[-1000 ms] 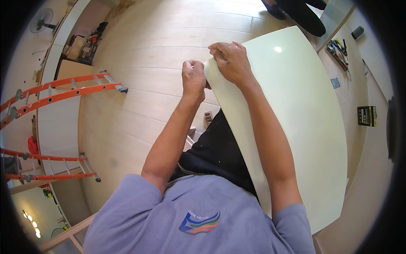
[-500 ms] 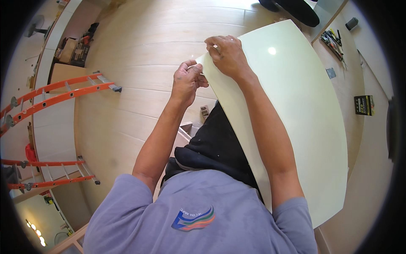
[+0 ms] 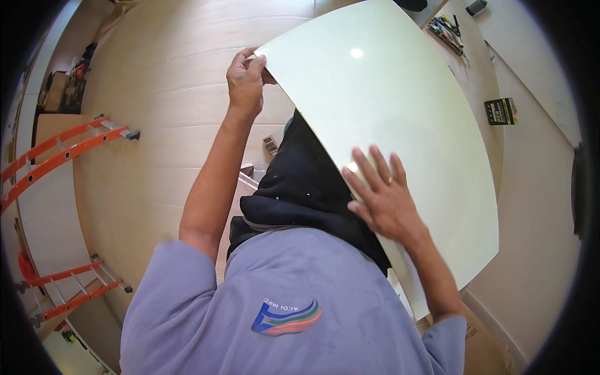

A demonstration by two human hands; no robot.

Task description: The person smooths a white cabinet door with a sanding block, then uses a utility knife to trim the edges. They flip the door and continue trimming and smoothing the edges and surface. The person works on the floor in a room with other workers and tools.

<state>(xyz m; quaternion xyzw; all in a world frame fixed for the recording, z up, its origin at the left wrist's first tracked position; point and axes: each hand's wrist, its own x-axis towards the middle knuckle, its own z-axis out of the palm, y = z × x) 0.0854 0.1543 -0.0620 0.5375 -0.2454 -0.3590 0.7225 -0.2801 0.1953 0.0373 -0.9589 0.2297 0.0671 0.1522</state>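
Observation:
A large glossy cream panel [image 3: 419, 119] lies slanted at my right, over part of my dark trousers [image 3: 294, 175]. Its near edge runs from the top middle of the view down toward my shirt. My left hand [image 3: 245, 81] is closed on the panel's upper left corner, thumb on top and other fingers around the edge. My right hand [image 3: 378, 187] has its fingers spread over the panel, beside the near edge about halfway down, slightly blurred. Whether its palm presses on the surface I cannot tell.
An orange ladder [image 3: 75, 150] and a second orange section [image 3: 72, 297] are at left, near a cluttered shelf [image 3: 62, 90]. Assorted hand tools [image 3: 445, 34], a dark package [image 3: 501, 111] and a small cylinder [image 3: 476, 7] are at right. A small object [image 3: 269, 145] lies on the floor beyond my legs.
My right hand has left the upper corner and slid down along the edge, fingers now spread. My left hand and the panel sit higher in the view, as the whole scene has shifted.

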